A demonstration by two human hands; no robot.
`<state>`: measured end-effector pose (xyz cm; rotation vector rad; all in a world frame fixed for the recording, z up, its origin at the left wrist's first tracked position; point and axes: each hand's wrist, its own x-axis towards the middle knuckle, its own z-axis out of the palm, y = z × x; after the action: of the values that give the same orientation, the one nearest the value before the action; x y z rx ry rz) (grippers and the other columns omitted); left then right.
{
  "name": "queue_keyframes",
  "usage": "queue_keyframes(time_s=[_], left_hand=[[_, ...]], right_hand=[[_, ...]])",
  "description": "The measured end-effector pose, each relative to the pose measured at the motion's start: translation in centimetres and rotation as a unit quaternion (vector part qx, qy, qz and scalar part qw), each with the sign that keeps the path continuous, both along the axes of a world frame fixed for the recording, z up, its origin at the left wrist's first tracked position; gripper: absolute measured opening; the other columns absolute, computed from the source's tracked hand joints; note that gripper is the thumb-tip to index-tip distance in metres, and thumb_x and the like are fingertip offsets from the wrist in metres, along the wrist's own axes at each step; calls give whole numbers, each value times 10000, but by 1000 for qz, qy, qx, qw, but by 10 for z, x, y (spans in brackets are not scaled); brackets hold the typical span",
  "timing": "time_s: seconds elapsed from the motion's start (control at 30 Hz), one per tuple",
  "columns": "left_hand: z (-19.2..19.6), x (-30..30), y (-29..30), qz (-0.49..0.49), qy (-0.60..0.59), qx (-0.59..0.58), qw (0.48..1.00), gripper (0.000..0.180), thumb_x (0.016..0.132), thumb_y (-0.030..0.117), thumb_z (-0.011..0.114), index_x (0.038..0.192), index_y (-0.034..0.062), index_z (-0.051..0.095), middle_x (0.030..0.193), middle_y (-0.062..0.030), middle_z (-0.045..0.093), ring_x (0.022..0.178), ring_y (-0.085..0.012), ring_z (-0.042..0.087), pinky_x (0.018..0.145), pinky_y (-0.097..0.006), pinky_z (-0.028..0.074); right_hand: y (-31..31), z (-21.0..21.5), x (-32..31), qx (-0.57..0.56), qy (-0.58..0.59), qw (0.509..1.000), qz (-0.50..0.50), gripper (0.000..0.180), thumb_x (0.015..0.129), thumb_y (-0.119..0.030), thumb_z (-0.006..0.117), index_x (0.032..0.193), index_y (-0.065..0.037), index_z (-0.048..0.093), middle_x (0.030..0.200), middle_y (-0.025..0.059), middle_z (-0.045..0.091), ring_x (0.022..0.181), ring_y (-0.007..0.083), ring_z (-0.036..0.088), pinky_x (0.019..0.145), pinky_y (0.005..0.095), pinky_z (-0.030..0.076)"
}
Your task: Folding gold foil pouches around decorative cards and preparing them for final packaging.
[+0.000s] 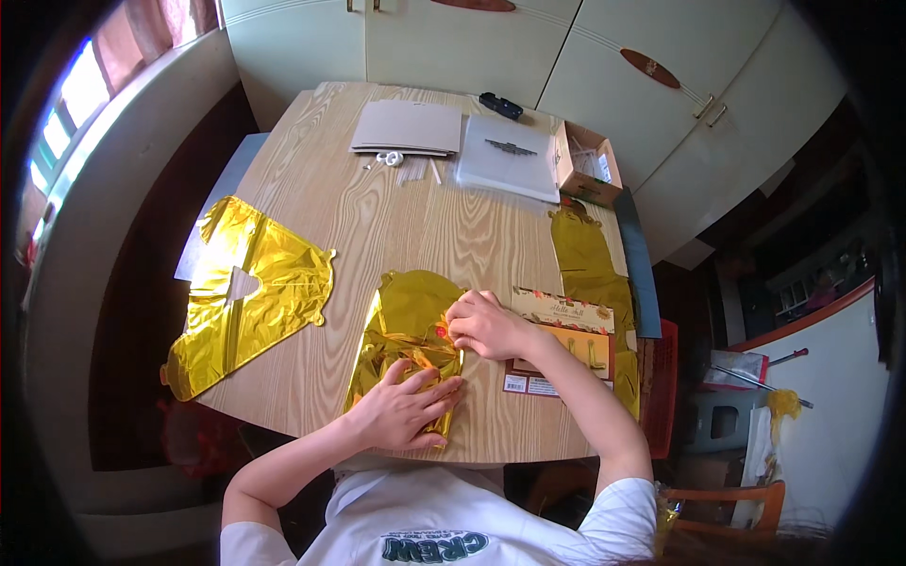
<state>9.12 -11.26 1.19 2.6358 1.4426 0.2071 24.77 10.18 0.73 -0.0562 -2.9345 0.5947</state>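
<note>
A flat, creased gold foil balloon [415,294] lies on the table in front of me. My left hand [404,407] rests on its near part with the fingers spread. At its right edge, my right hand [483,325] has its fingers bent and pressed together on the foil, beside a small red spot. Part of the foil is hidden under both hands. A printed card package [564,307] lies partly beneath my right forearm. Further left is a larger flat gold foil balloon [283,274] with a small opening in its middle.
Another gold foil balloon [590,250] lies along the table's right edge. Toward the back are grey boards [406,127], white ribbon rolls [389,158], clear plastic sheets [510,170], an open cardboard box [593,193] and a black object [500,106]. Cabinets [453,47] stand behind the table.
</note>
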Motion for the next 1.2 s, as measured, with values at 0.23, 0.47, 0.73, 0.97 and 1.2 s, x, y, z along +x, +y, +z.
queue_keyframes(time_s=[0.23,0.47,0.73,0.97,1.2], left_hand=[[-2,-1,-1,0,-6,7,1000,635,937,587,422,1378,135,489,1481,-43,431,1300,-270,437,1042,-552,287],[3,-1,1,10,-10,16,1000,711,930,622,408,1408,99,460,1470,-50,439,1282,-242,453,998,-513,325],[14,0,12,11,13,20,1000,656,898,571,528,1303,56,564,1302,-41,549,1176,-173,522,915,-445,393],[8,3,21,0,14,49,999,637,872,576,563,1226,48,618,1217,-27,601,1086,-161,569,863,-409,405],[16,5,31,-19,1,64,998,584,867,602,559,1072,63,655,1235,-45,615,1045,-170,546,871,-394,399]], right_hand=[[0,-4,-4,20,19,999,17,146,793,-151,734,903,-104,649,988,13,600,1046,227,519,929,396,393],[0,-5,-4,28,11,999,18,143,807,-154,717,911,-95,639,947,25,593,1032,243,509,926,400,401],[-1,-8,-5,44,17,999,18,141,806,-155,715,904,-98,632,928,23,584,1014,239,508,918,394,396],[0,-10,-6,52,9,998,20,138,809,-173,717,900,-113,633,906,11,568,1006,223,502,930,390,373],[0,-11,-6,58,5,998,16,131,815,-181,711,902,-119,636,915,10,563,1023,226,495,942,394,362]])
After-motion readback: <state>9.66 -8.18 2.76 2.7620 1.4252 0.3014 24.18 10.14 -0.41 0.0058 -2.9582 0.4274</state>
